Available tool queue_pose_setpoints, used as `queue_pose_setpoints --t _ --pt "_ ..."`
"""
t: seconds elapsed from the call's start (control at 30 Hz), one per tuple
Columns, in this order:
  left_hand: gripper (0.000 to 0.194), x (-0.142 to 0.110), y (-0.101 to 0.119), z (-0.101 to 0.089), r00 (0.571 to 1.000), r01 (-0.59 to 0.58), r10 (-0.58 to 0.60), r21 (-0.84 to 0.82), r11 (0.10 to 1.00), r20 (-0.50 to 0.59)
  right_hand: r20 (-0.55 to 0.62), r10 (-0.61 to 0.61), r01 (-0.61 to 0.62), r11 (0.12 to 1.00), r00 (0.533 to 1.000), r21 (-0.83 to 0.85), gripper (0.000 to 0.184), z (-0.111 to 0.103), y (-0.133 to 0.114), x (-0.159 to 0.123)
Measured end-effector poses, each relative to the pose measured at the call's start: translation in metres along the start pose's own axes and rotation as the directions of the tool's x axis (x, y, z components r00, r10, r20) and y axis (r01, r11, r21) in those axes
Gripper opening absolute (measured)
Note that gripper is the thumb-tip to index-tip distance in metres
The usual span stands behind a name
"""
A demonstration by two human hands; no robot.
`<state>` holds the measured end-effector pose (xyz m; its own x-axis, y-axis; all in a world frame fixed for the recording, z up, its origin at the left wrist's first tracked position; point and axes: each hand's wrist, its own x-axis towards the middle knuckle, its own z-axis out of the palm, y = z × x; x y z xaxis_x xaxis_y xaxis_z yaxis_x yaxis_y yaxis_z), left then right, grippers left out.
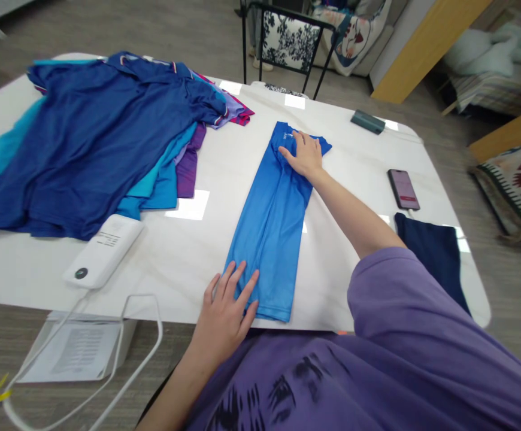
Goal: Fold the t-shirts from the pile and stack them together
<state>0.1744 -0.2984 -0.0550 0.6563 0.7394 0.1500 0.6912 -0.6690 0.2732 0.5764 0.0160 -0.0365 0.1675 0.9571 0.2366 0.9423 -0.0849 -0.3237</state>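
A bright blue shirt, folded into a long narrow strip, lies on the white table in front of me. My right hand rests on its far end, fingers spread beside a small white logo. Near the table's front edge, my left hand lies on the shirt's near end with the fingers apart. Neither hand grips the cloth. To the left, a dark blue polo shirt is spread over a pile of teal, purple and red garments.
A white device with a cable sits at the front left. On the right are a folded navy cloth, a phone on a cable and a dark case. A chair stands behind the table.
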Motion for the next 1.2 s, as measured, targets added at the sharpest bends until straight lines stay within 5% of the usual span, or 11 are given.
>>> queue_pose_setpoints --t 0.13,0.27,0.4,0.5,0.67,0.8,0.9,0.97,1.07,1.13,1.2 --pt "0.069 -0.010 0.023 0.004 1.000 0.005 -0.005 -0.015 1.000 -0.007 -0.014 -0.192 0.193 0.974 0.981 0.117 0.084 -0.050 -0.017 -0.090" --pt "0.093 -0.024 0.010 0.003 0.995 -0.097 0.097 -0.057 0.994 -0.012 0.108 -0.490 0.435 0.839 0.865 0.328 0.063 -0.093 -0.024 -0.248" --pt "0.078 -0.037 -0.019 0.003 0.978 -0.210 0.210 -0.044 0.977 -0.005 0.209 -0.574 0.508 0.809 0.792 0.298 0.092 -0.094 -0.035 -0.390" --pt "0.064 -0.044 -0.029 0.005 0.957 -0.291 0.290 -0.034 0.956 -0.020 0.226 -0.546 0.514 0.837 0.807 0.186 0.092 -0.074 -0.042 -0.448" --pt "0.062 -0.051 -0.020 0.012 0.931 -0.365 0.363 -0.070 0.928 -0.051 0.114 -0.445 0.444 0.895 0.888 0.039 0.070 -0.054 -0.043 -0.482" --pt "0.054 -0.065 -0.007 0.017 0.922 -0.386 0.380 -0.108 0.916 -0.077 0.052 -0.433 0.432 0.901 0.900 0.027 0.055 -0.061 -0.042 -0.502" --pt "0.048 -0.076 0.003 0.005 0.925 -0.380 0.378 -0.147 0.913 -0.046 0.049 -0.440 0.439 0.898 0.897 0.033 0.047 -0.068 -0.040 -0.514" --pt "0.061 -0.070 0.007 -0.011 0.930 -0.364 0.366 -0.195 0.911 -0.027 0.064 -0.444 0.442 0.896 0.894 0.041 0.048 -0.071 -0.039 -0.518" --pt "0.055 -0.017 0.006 -0.038 0.958 -0.285 0.270 -0.239 0.928 -0.095 0.079 -0.460 0.457 0.888 0.884 0.059 0.059 -0.072 -0.036 -0.518" --pt "0.042 0.051 0.002 -0.048 0.968 -0.222 0.186 -0.232 0.947 -0.166 0.088 -0.479 0.474 0.878 0.874 0.073 0.067 -0.071 -0.035 -0.516" --pt "0.043 0.134 -0.002 -0.049 0.978 -0.188 0.165 -0.200 0.962 -0.128 0.104 -0.490 0.481 0.871 0.866 0.100 0.074 -0.072 -0.036 -0.513"
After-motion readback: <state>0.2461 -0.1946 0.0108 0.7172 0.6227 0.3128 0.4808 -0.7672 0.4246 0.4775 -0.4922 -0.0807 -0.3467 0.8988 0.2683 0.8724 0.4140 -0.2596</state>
